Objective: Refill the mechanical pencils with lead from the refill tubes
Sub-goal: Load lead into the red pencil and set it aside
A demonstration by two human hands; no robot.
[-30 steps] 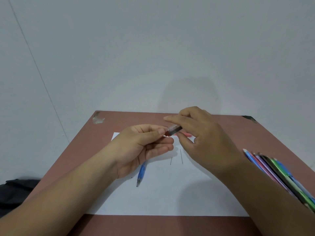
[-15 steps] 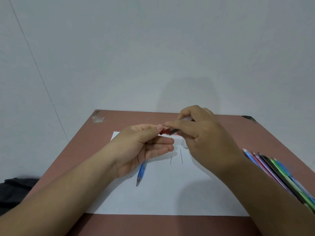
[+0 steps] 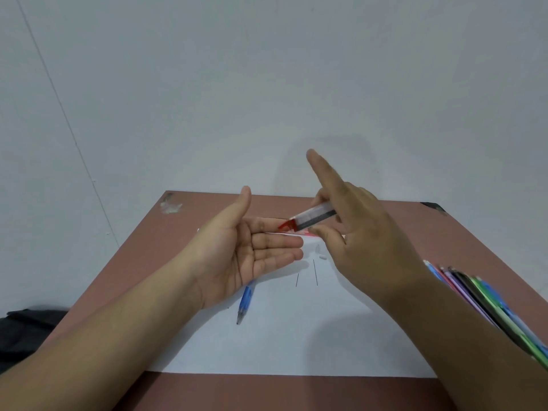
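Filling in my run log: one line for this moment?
right hand: holds lead tube | left hand: open palm | blue pencil: on paper

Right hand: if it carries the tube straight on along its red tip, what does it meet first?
The left hand: the tube in the right hand aims at its open fingers, seemingly just short of them; depth unclear.

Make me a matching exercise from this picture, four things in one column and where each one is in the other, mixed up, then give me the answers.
Things:
1. refill tube
2. blue pencil
3. two loose leads
4. bundle of coloured pencils

Places:
A. on the white paper, partly under the left hand
B. at the table's right edge
C. held in the right hand, red tip over the left palm
D. bare on the paper between the hands

Pairs: 1-C, 2-A, 3-D, 4-B
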